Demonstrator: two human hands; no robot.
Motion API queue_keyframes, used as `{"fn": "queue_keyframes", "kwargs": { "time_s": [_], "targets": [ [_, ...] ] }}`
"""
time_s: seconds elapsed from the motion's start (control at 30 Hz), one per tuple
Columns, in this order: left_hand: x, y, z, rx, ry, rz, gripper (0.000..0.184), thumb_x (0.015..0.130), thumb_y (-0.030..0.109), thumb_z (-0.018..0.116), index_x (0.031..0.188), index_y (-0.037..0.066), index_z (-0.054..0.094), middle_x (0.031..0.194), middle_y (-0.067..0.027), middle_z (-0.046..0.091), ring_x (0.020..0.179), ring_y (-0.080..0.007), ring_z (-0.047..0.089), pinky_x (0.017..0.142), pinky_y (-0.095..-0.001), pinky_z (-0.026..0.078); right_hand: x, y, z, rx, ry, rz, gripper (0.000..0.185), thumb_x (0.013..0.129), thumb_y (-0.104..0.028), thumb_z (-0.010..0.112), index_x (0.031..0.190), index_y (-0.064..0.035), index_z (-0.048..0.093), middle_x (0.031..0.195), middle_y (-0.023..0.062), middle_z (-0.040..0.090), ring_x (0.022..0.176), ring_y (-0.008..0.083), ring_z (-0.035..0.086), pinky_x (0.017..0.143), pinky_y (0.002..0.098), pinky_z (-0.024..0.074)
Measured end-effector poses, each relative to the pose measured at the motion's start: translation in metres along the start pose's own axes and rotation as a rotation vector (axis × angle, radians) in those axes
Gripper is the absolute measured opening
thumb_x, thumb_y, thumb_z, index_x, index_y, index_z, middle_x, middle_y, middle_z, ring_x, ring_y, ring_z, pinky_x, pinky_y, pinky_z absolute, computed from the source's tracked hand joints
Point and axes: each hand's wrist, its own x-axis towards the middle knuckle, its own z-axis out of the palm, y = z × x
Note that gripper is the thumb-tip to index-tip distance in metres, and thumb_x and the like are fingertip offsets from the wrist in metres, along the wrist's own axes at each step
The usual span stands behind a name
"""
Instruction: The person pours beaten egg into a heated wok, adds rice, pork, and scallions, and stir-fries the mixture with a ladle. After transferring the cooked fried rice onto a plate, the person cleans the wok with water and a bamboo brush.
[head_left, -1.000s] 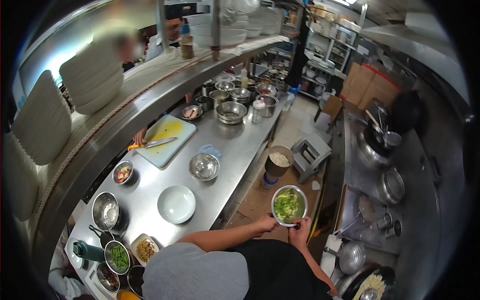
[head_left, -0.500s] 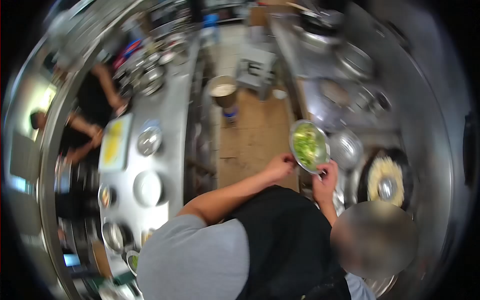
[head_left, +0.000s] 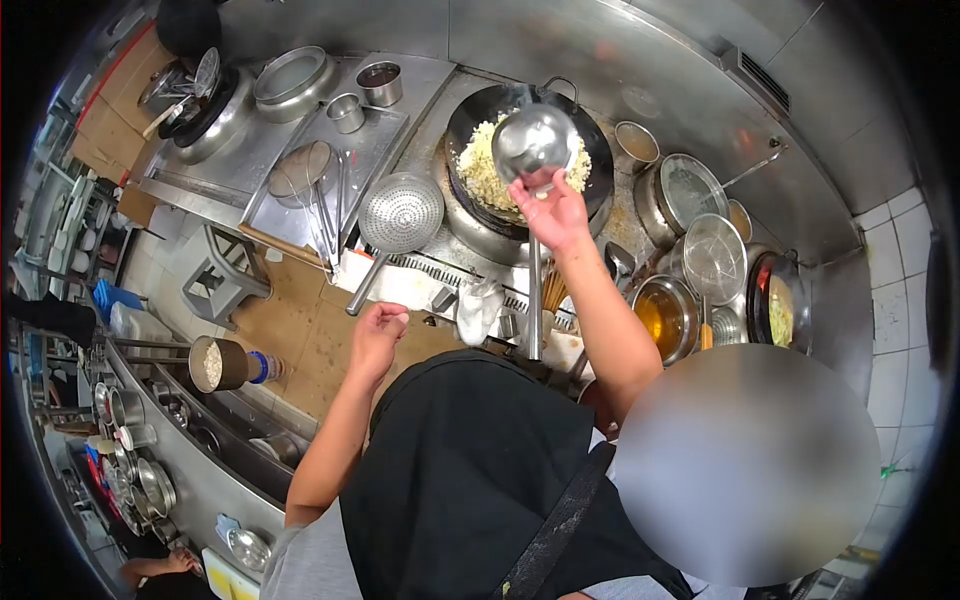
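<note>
My right hand (head_left: pixel 555 215) grips the near rim of a shiny metal bowl (head_left: pixel 535 140), which is tipped over the wok (head_left: pixel 470 115) with its underside towards me. Pale yellow rice-like food (head_left: pixel 477 172) fills the wok's middle. Any contents of the bowl are hidden beneath it. Below my right hand, the long handle (head_left: pixel 535 300) of a metal utensil runs out of the wok towards my body. My left hand (head_left: pixel 376 340) is loosely closed with nothing visible in it, near the handle of a perforated skimmer (head_left: pixel 401 213) beside the wok.
A pot of yellow oil (head_left: pixel 665 315), a wire strainer (head_left: pixel 715 258) and a second wok (head_left: pixel 775 305) with food stand to the right. Metal pots (head_left: pixel 295 80) line the back left. A grey stool (head_left: pixel 225 275) is on the floor. Another person's hand (head_left: pixel 180 562) shows lower left.
I have turned towards the stove. The bowl, upright with chopped greens and held in both hands before, is now tipped over the wok in my right hand. My left hand has let go.
</note>
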Motion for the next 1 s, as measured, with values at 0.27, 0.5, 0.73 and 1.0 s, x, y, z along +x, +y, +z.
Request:
{"fn": "queue_keyframes", "kwargs": {
  "time_s": [0.27, 0.5, 0.73, 1.0],
  "targets": [
    [-0.014, -0.001, 0.02, -0.048, -0.008, 0.004, 0.018, 0.092, 0.01, 0.068, 0.107, 0.002, 0.064, 0.089, -0.0012, 0.061, 0.08, -0.0089, 0.056, 0.074, -0.0249, 0.047, 0.039, -0.008, -0.045, 0.297, -0.142, -0.291, 0.045, 0.103, -0.034, 0.055, 0.131, 0.0014, 0.057, 0.12, 0.0229, 0.062, 0.106, 0.0349, 0.063, 0.097, 0.0453, 0.0578],
    [-0.059, -0.047, -0.037, 0.038, 0.194, 0.083, 0.025, 0.093, 0.021, 0.07, 0.112, 0.004, 0.065, 0.098, -0.0023, 0.064, 0.09, -0.0112, 0.06, 0.083, -0.0284, 0.049, 0.07, 0.071, -0.066, 0.132, 0.404, -0.015, 0.061, 0.105, -0.036, 0.053, 0.149, 0.0012, 0.033, 0.143, 0.0249, 0.045, 0.133, 0.032, 0.049, 0.113, 0.0451, 0.047],
    [-0.157, -0.077, -0.109, -0.314, 0.593, 0.168, 0.029, 0.095, 0.025, 0.07, 0.114, 0.003, 0.063, 0.092, -0.003, 0.064, 0.084, -0.0124, 0.061, 0.078, -0.0294, 0.053, -0.068, 0.29, 0.06, -0.804, -0.101, 0.062, 0.023, 0.101, -0.019, 0.062, 0.117, -0.0106, 0.048, 0.11, 0.0054, 0.054, 0.091, 0.0214, 0.056, 0.088, 0.0432, 0.0511],
    [-0.286, -0.139, -0.161, -1.08, 0.921, 0.179, 0.032, 0.096, 0.027, 0.067, 0.115, 0.004, 0.056, 0.101, -0.011, 0.064, 0.088, -0.0226, 0.069, 0.074, -0.0352, 0.059, -0.188, 0.452, 0.089, -1.3, -1.367, 0.311, 0.017, 0.09, 0.005, 0.064, 0.103, -0.0053, 0.063, 0.104, 0.0061, 0.055, 0.096, 0.0164, 0.062, 0.081, 0.0275, 0.0536]
  ]
}}
